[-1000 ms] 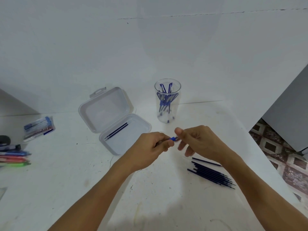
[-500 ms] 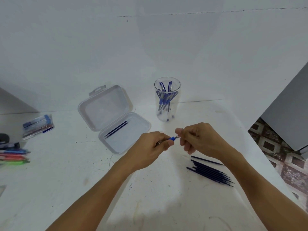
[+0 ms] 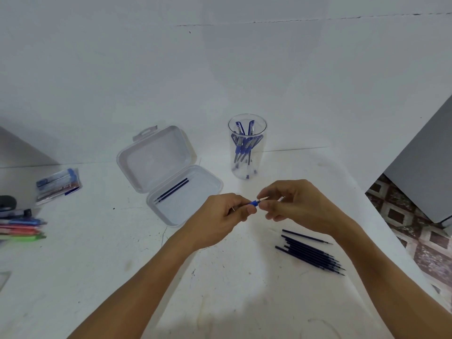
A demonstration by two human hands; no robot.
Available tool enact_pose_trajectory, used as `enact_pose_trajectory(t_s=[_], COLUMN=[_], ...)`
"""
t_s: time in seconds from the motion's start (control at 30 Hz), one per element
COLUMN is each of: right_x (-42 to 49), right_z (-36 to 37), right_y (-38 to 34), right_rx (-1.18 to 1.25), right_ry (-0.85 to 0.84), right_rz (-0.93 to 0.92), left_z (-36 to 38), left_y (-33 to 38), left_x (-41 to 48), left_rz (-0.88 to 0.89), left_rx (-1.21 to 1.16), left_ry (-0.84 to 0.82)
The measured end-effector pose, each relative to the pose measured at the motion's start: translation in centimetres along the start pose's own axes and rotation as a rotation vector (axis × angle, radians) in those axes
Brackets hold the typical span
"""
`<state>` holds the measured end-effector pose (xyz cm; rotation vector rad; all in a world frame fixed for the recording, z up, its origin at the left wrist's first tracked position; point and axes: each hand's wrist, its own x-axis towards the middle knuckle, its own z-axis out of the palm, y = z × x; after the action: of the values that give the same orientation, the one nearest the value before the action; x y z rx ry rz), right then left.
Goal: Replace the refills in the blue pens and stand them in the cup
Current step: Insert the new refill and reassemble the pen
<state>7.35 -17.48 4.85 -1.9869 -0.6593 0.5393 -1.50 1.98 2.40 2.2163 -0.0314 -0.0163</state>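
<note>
My left hand (image 3: 221,216) grips a blue pen (image 3: 253,204) by its barrel; only the blue grip end shows past my fingers. My right hand (image 3: 296,204) pinches the pen's pale cone tip (image 3: 263,198) between thumb and forefinger. Behind my hands stands a clear cup (image 3: 247,149) with several blue pens upright in it. Several dark blue refills (image 3: 310,253) lie in a loose pile on the table to the right of my hands. An open clear plastic case (image 3: 168,172) to the left holds two more refills (image 3: 172,190).
A small packet (image 3: 58,184) lies at the left, with coloured markers (image 3: 20,228) near the left edge. The white table (image 3: 97,265) ends on the right above a patterned tile floor (image 3: 415,231). A white wall rises close behind the cup.
My right hand has opened slightly and shifted its fingers on the pen tip, so the pale cone now shows. My left hand holds the pen steady.
</note>
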Motion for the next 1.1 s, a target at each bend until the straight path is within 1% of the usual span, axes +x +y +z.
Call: enact_pose_trajectory(t_s=[0.07,0.13,0.23,0.3,0.37,0.43,0.5,0.57,0.6,0.7,0.83,0.93,1.0,1.03,1.1], right_x=[0.0,0.0,0.0,0.2,0.4,0.8,1.3,1.9,2.1,2.5,2.7,2.8,2.9,2.9,2.8], right_z=[0.0,0.2,0.0,-0.3,-0.2,-0.3,-1.0,-1.8,-1.9,-1.3,-0.1,0.3,0.3,0.2,-0.2], right_y=[0.2,0.2,0.4,0.5,0.5,0.8,1.6,2.6,3.3,4.7,5.3,5.4,5.4,5.3,4.6], right_rx=[0.030,-0.016,-0.075,-0.062,-0.045,-0.048,-0.101,-0.239,-0.333,-0.520,-0.622,-0.628,-0.586,-0.502,-0.221], right_ry=[-0.018,-0.024,-0.069,-0.099,-0.096,-0.030,0.128,0.299,0.339,0.315,0.232,0.250,0.281,0.294,0.284], right_rz=[-0.032,-0.065,-0.039,-0.013,0.005,0.021,0.040,0.065,0.077,0.113,0.153,0.124,0.098,0.090,0.088], left_z=[0.0,0.0,0.4,0.8,1.1,1.2,1.1,1.0,0.9,1.2,1.6,1.7,1.7,1.6,1.5], left_y=[-0.1,-0.2,-0.4,-0.6,-0.8,-1.0,-1.3,-1.7,-2.1,-2.7,-2.5,-2.3,-2.2,-2.1,-1.9], left_x=[0.0,0.1,0.2,0.2,0.3,0.5,0.7,0.6,0.6,0.8,1.2,1.2,1.2,1.3,1.3], left_rz=[-0.011,0.001,0.149,0.223,0.210,0.176,0.135,0.078,0.053,0.019,0.012,0.009,0.010,0.013,0.017], left_rx=[-0.046,-0.047,0.153,0.255,0.279,0.266,0.220,0.192,0.185,0.158,0.128,0.109,0.105,0.107,0.114], left_ry=[-0.011,0.005,0.099,0.148,0.176,0.200,0.230,0.251,0.256,0.269,0.282,0.274,0.274,0.273,0.275])
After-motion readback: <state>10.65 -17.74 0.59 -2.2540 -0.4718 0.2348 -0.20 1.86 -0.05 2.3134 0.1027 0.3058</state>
